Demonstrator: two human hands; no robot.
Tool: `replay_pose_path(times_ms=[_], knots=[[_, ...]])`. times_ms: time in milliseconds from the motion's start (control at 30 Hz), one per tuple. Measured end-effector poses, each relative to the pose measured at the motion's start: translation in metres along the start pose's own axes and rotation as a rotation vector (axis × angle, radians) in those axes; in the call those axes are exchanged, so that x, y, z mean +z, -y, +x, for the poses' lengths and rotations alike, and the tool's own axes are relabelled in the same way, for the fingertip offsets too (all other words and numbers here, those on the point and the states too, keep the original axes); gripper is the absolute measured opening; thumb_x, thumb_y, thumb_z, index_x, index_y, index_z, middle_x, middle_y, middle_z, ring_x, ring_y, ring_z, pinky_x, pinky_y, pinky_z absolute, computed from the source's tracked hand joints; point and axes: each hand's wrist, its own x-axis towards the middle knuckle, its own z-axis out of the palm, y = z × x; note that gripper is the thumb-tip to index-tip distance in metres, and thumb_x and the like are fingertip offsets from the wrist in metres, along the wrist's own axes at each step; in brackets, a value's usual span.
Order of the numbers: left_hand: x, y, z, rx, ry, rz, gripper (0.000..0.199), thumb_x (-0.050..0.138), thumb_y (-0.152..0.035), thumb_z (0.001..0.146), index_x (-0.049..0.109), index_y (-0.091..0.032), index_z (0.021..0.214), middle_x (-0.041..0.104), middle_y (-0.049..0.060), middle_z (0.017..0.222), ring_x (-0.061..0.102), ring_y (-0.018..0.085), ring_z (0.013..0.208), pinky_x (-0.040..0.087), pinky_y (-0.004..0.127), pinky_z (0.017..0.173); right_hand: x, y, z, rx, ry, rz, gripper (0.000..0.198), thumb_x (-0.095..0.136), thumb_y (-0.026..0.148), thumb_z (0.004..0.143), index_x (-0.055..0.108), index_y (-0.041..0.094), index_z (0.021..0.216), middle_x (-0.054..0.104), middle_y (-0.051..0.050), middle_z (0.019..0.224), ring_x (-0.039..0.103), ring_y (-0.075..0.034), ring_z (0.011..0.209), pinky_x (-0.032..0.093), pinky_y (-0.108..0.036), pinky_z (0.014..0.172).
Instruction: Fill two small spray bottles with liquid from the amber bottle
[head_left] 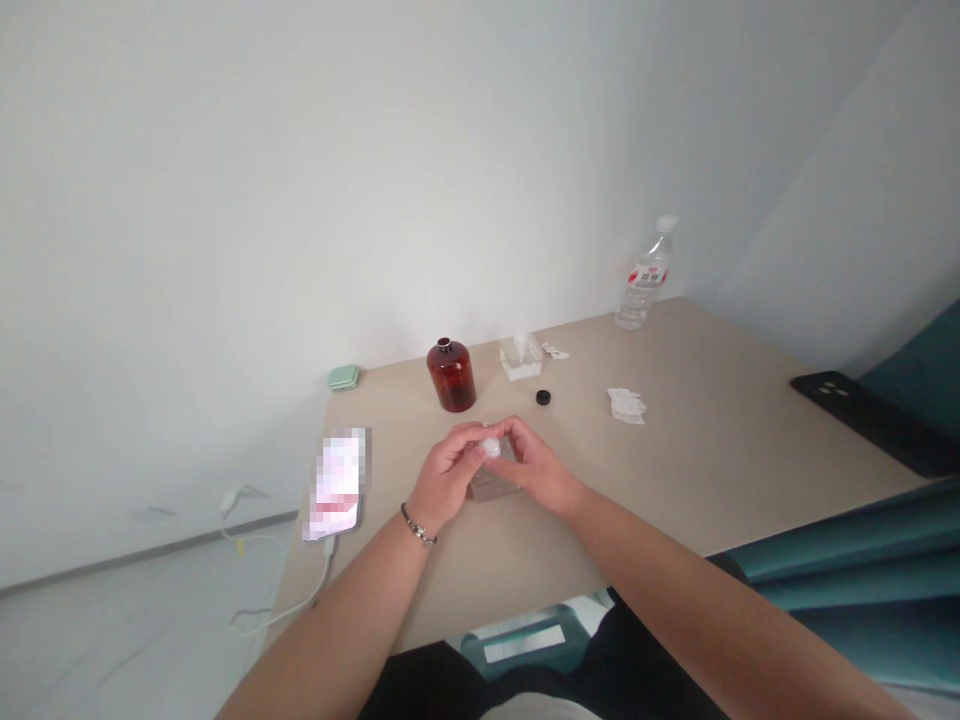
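Near the middle of the table, a clear squarish container [491, 483] sits under my two hands. A small white round piece [491, 447] shows at its top, between my thumbs. My left hand [450, 475] wraps its fingers round the far side of the top, thumb against the white piece. From the right, my right hand [538, 468] curls round the same top, fingertips meeting the left ones. My hands hide much of the container. Just beyond them stands an amber bottle [452, 378] with no cap on its neck. A black cap [544, 398] lies to its right.
A clear tissue box [521, 357] and a crumpled tissue [627, 405] lie beyond my hands. A water bottle [643, 280] stands at the back right. A lit phone [337, 485] with a cable and a green case [343, 377] are left. A black phone-shaped object [870, 420] lies right.
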Motion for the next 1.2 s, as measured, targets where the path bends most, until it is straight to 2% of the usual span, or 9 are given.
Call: replay_pose_path(times_ms=[167, 367, 700, 867, 1033, 1200], knots=[[0.003, 0.004, -0.001, -0.050, -0.033, -0.120, 0.031, 0.066, -0.044, 0.086, 0.071, -0.019, 0.103, 0.069, 0.009, 0.115, 0.063, 0.023, 0.110, 0.046, 0.039, 0.102, 0.001, 0.005, -0.001, 0.006, -0.009, -0.023, 0.036, 0.072, 0.046, 0.078, 0.053, 0.022, 0.097, 0.061, -0.001, 0.096, 0.056, -0.018, 0.090, 0.044, -0.036, 0.084], [0.002, 0.000, -0.001, -0.019, -0.007, -0.104, 0.028, 0.062, -0.041, 0.089, 0.071, -0.021, 0.105, 0.070, 0.008, 0.116, 0.060, 0.023, 0.115, 0.044, 0.038, 0.104, 0.000, 0.005, 0.000, 0.017, 0.024, 0.002, 0.035, 0.072, 0.044, 0.079, 0.058, 0.022, 0.101, 0.064, -0.002, 0.095, 0.058, -0.018, 0.087, 0.046, -0.035, 0.082], [-0.001, 0.001, -0.004, 0.016, -0.009, -0.022, 0.030, 0.057, -0.046, 0.091, 0.070, -0.022, 0.105, 0.069, 0.008, 0.122, 0.054, 0.024, 0.125, 0.037, 0.043, 0.112, -0.005, 0.001, 0.002, -0.082, 0.045, 0.020, 0.026, 0.072, 0.045, 0.079, 0.071, 0.026, 0.098, 0.067, -0.005, 0.108, 0.060, -0.023, 0.108, 0.043, -0.042, 0.100], [0.006, 0.002, -0.007, -0.032, -0.043, -0.109, 0.030, 0.052, -0.045, 0.094, 0.064, -0.022, 0.107, 0.066, 0.008, 0.127, 0.057, 0.024, 0.124, 0.039, 0.043, 0.110, 0.002, -0.005, 0.001, -0.084, -0.003, -0.011, 0.022, 0.069, 0.045, 0.082, 0.066, 0.025, 0.093, 0.066, -0.004, 0.108, 0.059, -0.021, 0.107, 0.042, -0.041, 0.100], [0.013, 0.000, -0.008, -0.014, -0.052, -0.131, 0.028, 0.050, -0.043, 0.096, 0.062, -0.021, 0.108, 0.064, 0.009, 0.130, 0.055, 0.024, 0.127, 0.036, 0.044, 0.112, 0.009, -0.002, -0.002, -0.095, -0.034, -0.022, 0.026, 0.065, 0.045, 0.085, 0.055, 0.024, 0.095, 0.061, -0.003, 0.105, 0.056, -0.019, 0.101, 0.042, -0.039, 0.095], [0.013, -0.003, -0.006, -0.006, -0.046, -0.106, 0.031, 0.049, -0.046, 0.096, 0.060, -0.020, 0.109, 0.064, 0.010, 0.129, 0.056, 0.024, 0.127, 0.038, 0.044, 0.112, 0.009, 0.002, -0.003, -0.091, -0.031, -0.051, 0.024, 0.064, 0.043, 0.086, 0.056, 0.025, 0.099, 0.059, -0.003, 0.107, 0.055, -0.020, 0.105, 0.040, -0.039, 0.099]])
